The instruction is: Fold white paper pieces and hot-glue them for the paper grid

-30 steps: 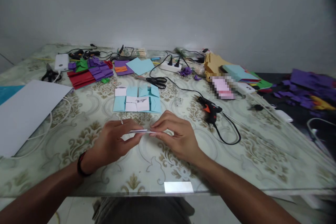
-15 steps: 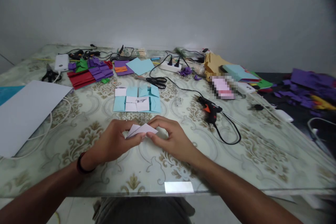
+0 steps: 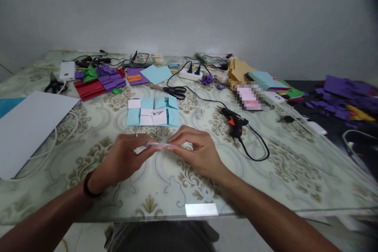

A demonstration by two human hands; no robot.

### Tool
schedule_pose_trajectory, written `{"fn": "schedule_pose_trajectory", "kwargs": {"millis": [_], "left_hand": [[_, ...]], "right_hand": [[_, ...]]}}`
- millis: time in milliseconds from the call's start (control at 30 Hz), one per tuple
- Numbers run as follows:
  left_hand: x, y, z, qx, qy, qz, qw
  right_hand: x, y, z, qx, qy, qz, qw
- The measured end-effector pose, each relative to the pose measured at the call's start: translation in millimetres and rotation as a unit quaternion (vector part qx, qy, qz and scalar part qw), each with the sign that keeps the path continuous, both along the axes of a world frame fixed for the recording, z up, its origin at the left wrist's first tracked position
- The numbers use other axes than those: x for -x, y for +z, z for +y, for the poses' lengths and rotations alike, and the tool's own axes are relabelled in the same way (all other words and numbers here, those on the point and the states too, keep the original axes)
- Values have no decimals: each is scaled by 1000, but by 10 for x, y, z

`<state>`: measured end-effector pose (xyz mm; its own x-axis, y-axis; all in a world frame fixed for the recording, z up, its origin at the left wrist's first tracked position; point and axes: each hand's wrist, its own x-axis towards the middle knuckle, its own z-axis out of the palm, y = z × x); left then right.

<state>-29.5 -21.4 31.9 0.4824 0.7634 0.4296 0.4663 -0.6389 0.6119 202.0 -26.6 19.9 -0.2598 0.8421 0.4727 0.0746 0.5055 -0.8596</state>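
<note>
Between my two hands is a small folded white paper point(image 3: 161, 145), seen almost edge-on above the table. My left hand point(image 3: 125, 157) pinches its left end, with a dark band round the wrist. On the right end, the thumb and fingers of my right hand point(image 3: 199, 151) are closed on the same paper. Just beyond my hands lies a light-blue folded paper piece point(image 3: 132, 117) with white folded squares point(image 3: 153, 118) on it. A black hot glue gun point(image 3: 236, 122) with an orange trigger lies to the right of my right hand.
Black-handled scissors point(image 3: 175, 92) and a white power strip point(image 3: 190, 75) lie farther back. Large white sheets point(image 3: 38, 126) cover the left side. Purple and red folded papers point(image 3: 91, 89) sit back left. A blurred-out phone point(image 3: 250, 97) and coloured papers point(image 3: 268, 80) are at right.
The folded white paper has tipped from showing its pointed face to nearly edge-on. Both hands still hold it, and their fingers have shifted slightly. The view has moved a little.
</note>
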Motion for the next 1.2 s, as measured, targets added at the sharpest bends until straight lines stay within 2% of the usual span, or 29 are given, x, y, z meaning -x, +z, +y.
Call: {"fn": "schedule_pose_trajectory", "kwargs": {"millis": [67,167,267,367,433,533,633,733,933,1200], "left_hand": [[6,-34,-4,-81,-5,-11,997],[17,-63,-12,-160,1,-7,987],[15,-62,-25,-191,-8,11,981],[-8,-46,-38,-183,-26,18,983],[-23,-35,-41,-136,-36,8,990],[-25,-33,-25,-8,-47,-37,998],[-13,-46,14,74,1,-85,994],[-14,-47,51,66,34,-87,993],[-41,-23,44,42,-7,-103,994],[-93,-42,-8,14,-50,-92,994]], "right_hand": [[-19,7,21,26,15,-4,1000],[-38,-2,38,147,73,22,986],[-22,-25,19,252,135,49,957],[7,-40,-5,275,120,49,953],[16,-40,-6,244,72,36,966],[12,-25,4,159,-11,-13,987],[6,-3,1,54,-52,-74,994],[8,13,-15,-18,-55,-106,993],[11,16,-25,-84,-46,-92,991],[54,-16,-72,-92,-5,-106,990]]}}
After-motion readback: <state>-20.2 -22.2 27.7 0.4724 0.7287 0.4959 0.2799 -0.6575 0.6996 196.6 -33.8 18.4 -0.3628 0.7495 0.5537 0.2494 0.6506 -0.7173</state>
